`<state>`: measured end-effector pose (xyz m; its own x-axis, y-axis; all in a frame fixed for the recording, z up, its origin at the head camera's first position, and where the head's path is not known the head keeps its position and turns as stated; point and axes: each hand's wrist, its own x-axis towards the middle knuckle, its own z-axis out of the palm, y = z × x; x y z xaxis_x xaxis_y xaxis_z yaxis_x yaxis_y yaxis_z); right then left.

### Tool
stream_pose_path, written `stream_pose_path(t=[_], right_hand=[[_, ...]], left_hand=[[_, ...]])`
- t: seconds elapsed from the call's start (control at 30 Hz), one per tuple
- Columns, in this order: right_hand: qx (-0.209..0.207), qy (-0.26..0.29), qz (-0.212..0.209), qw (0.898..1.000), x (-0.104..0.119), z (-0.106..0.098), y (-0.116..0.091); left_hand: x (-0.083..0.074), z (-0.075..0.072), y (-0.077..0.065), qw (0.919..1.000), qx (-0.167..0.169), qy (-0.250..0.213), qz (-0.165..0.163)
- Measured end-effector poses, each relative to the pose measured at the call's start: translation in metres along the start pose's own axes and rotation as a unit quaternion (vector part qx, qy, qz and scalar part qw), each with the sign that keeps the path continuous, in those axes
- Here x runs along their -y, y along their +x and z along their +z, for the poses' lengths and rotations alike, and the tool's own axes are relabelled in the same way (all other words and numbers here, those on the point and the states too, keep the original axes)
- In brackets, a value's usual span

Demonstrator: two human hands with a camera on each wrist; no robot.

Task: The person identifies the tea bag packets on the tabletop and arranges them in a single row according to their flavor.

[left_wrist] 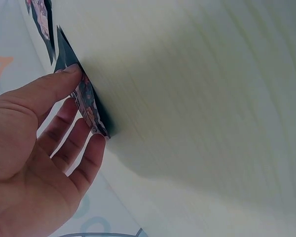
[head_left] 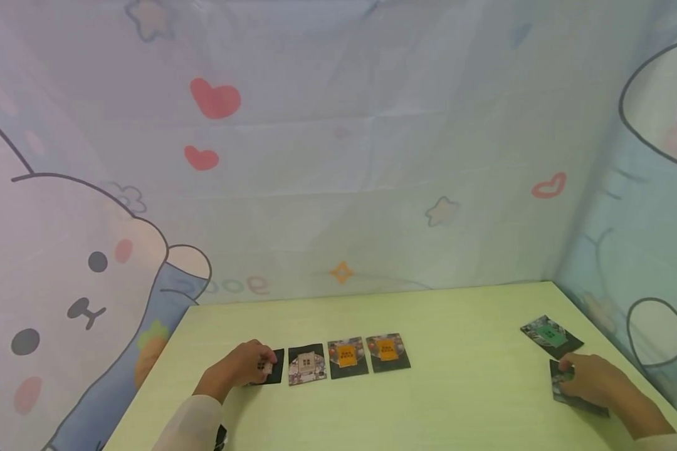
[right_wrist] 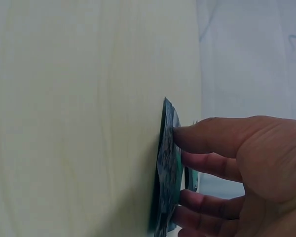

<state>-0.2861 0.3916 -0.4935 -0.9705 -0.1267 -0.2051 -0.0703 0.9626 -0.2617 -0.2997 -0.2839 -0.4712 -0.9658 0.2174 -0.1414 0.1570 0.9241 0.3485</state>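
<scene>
My left hand [head_left: 247,363] is at the left end of a row of flat, dark square packets. In the left wrist view its thumb and fingertips grip a packet [left_wrist: 91,111] with a flowery print. Beside that one lies a packet with a pale label [head_left: 307,364], followed by two packets with orange labels [head_left: 346,357] [head_left: 388,351]. Far to the right, my right hand [head_left: 592,379] holds a dark packet [right_wrist: 166,173] with a shiny, crinkled face, thumb and fingers on it. Just behind that hand lies a packet with a green label [head_left: 551,335].
The pale yellow-green table [head_left: 457,401] runs back to a printed cloth backdrop [head_left: 372,156], with more cloth at both sides. A small dark thing [head_left: 220,436] shows partly beside my left sleeve [head_left: 192,423] at the bottom edge.
</scene>
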Motion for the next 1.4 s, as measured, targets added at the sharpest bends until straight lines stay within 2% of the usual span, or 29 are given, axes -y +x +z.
stream_pose_path(t=[0.37,0.5,0.97,1.4], right_hand=[[-0.030,0.020,-0.058,0.998,-0.011,0.007,-0.004],[-0.050,0.015,-0.064,0.997,-0.008,0.011,0.001],[-0.077,0.024,-0.071,0.994,0.022,0.018,0.007],[-0.087,0.020,-0.102,0.991,0.056,0.020,0.028]], left_hand=[[-0.007,-0.003,-0.003,1.0000,0.001,0.006,0.003],[-0.006,-0.006,-0.005,1.0000,-0.001,0.009,0.004],[-0.003,-0.001,-0.002,1.0000,-0.005,-0.001,0.002],[-0.002,0.000,-0.001,1.0000,-0.008,-0.004,-0.001]])
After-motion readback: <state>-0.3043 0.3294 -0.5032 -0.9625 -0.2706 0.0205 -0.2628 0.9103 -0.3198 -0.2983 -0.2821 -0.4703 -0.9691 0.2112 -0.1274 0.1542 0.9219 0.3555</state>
